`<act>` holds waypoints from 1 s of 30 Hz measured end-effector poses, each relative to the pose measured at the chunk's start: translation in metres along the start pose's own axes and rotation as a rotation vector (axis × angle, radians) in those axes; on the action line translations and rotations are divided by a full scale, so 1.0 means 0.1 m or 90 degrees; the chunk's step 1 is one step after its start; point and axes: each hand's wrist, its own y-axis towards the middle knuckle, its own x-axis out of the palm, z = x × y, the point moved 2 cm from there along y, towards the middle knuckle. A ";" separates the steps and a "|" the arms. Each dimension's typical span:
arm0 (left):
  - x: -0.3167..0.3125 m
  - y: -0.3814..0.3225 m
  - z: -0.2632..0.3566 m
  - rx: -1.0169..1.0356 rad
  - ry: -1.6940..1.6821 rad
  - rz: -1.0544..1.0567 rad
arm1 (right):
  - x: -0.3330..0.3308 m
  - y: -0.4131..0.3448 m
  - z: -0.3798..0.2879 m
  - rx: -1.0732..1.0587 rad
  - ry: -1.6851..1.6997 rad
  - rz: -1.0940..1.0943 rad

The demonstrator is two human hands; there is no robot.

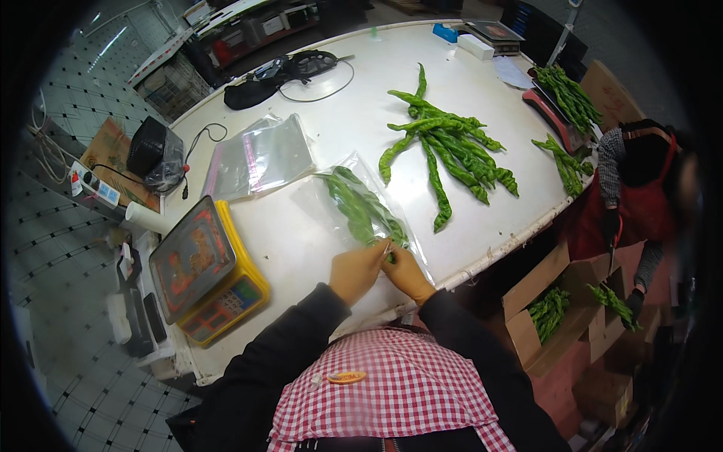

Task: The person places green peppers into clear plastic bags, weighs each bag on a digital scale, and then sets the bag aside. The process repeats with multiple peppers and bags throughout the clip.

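Note:
A clear plastic bag (323, 219) lies flat on the white table in front of me, with long green chili peppers (351, 209) inside it. At its near end my left hand (357, 272) and my right hand (411, 275), both in yellowish gloves, meet and pinch the film between their fingertips. A green pepper tip shows just under the fingers; whether they also grip it is hidden. Beyond the bag, to the right, a loose pile of wrinkled green peppers (452, 144) is spread out. To the left lies a stack of flat clear bags (277, 150) with pink strips.
A yellow digital scale (226, 271) stands at the left edge. Black straps and a cable (282, 76) lie at the back. Peppers rest on a red scale (551, 116). At right, a person in a red apron (615, 226) holds scissors and peppers over cardboard boxes (534, 333).

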 end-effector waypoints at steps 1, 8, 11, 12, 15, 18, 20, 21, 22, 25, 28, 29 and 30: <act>0.00 -0.04 0.01 0.024 -0.014 0.018 | 0.05 0.09 -0.02 -0.011 -0.067 0.011; 0.00 -0.26 -0.31 -0.100 0.005 -0.020 | 0.26 0.36 -0.12 -0.152 -0.533 -0.092; 0.04 -0.28 -0.38 -0.109 0.001 -0.015 | 0.24 0.21 -0.21 -0.218 -0.664 -0.243; 0.05 -0.29 -0.39 -0.142 -0.024 -0.022 | 0.14 0.19 -0.25 -0.209 -0.505 -0.266; 0.02 -0.29 -0.40 -0.144 -0.070 -0.008 | -0.57 0.09 -0.28 -0.159 -0.137 -0.354; -0.03 -0.28 -0.40 -0.180 -0.070 -0.038 | -1.20 0.46 -0.08 -0.001 -0.275 0.084; -0.05 -0.26 -0.36 -0.187 -0.069 -0.046 | -1.45 0.64 0.08 0.002 -0.537 0.367; -0.06 -0.25 -0.33 -0.189 -0.083 -0.047 | -1.50 0.73 0.18 0.025 -0.571 0.353; -0.08 -0.24 -0.31 -0.185 -0.046 -0.060 | -1.53 0.81 0.28 0.089 -0.601 0.333; -0.14 -0.17 -0.26 -0.155 0.005 -0.082 | -1.56 0.88 0.42 0.114 -0.528 0.305; -0.16 -0.10 -0.22 -0.096 0.010 -0.053 | -1.65 0.60 0.33 0.043 -0.239 0.310; -0.16 -0.09 -0.20 -0.080 0.011 -0.040 | -1.69 0.43 0.26 0.045 -0.168 0.285; -0.15 -0.07 -0.19 -0.059 0.010 -0.025 | -1.74 0.20 0.18 0.071 -0.037 0.223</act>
